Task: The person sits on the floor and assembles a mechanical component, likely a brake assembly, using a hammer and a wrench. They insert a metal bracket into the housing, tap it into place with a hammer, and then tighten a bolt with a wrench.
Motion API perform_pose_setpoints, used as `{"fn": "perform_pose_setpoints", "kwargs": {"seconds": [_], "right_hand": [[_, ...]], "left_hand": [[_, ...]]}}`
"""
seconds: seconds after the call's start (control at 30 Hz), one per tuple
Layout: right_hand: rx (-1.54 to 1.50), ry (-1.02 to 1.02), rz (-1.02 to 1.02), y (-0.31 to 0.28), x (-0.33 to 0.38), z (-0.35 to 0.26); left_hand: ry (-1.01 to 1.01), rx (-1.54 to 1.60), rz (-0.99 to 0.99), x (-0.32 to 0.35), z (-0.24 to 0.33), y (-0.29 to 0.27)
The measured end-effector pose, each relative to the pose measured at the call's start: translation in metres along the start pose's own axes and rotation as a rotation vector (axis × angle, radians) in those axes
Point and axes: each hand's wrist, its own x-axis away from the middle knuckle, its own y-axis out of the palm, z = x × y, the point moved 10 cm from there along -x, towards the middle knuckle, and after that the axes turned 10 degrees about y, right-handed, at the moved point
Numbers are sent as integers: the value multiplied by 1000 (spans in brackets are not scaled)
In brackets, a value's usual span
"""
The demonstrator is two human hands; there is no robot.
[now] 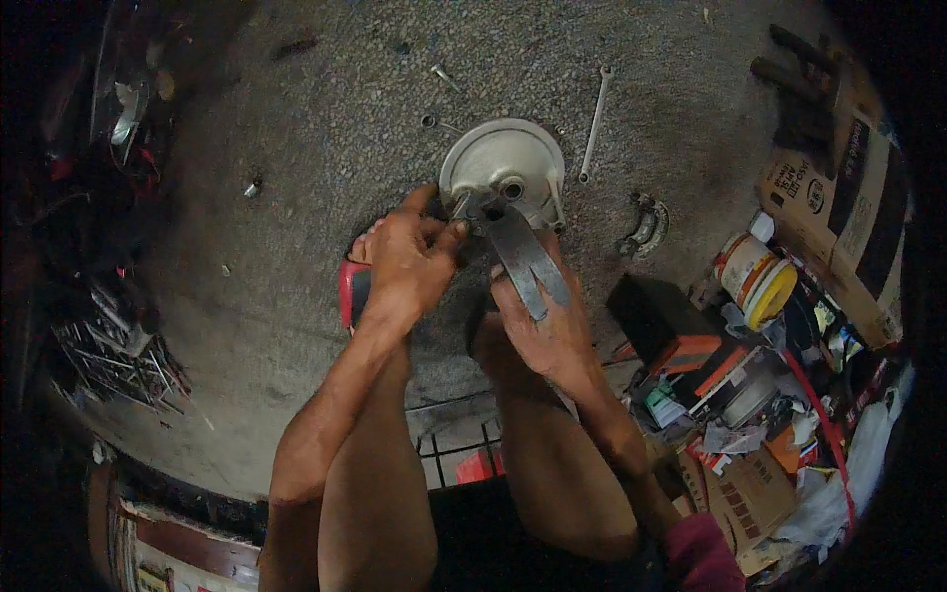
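A round, pale metal brake backing plate [508, 153] rests on the ground in front of me, with a round hole near its middle. My left hand [404, 257] is closed at the plate's lower left edge, its thumb and fingers around a small metal lever [462, 204] there. In my right hand [547, 326] is a grey claw hammer [518, 252]. Its head lies over the plate's lower part beside my left fingertips, and the split claw points back toward me. My right fingers wrap round its handle, which is mostly hidden.
Right of the plate lie a wrench [596, 123] and curved brake shoes [646, 227]. Beyond it are a bolt [446, 77] and a ring [428, 120]. Cardboard boxes [838, 207], a yellow-and-white tub [755, 281] and clutter fill the right side. Tools [123, 360] lie at left.
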Motion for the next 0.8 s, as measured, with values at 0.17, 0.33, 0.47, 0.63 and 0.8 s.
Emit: {"fn": "perform_pose_setpoints", "kwargs": {"seconds": [0.17, 0.33, 0.47, 0.63, 0.8], "right_hand": [[-53, 80, 8, -15, 7, 5], [-216, 282, -57, -11, 10, 17], [-104, 90, -46, -13, 14, 6], [-22, -36, -27, 1, 0, 2], [-71, -50, -35, -8, 7, -18]], "left_hand": [[-4, 173, -9, -2, 4, 12], [-31, 301, 29, 1, 1, 6], [-63, 415, 43, 3, 10, 6], [-24, 421, 56, 3, 26, 2], [32, 409, 66, 4, 17, 0]]}}
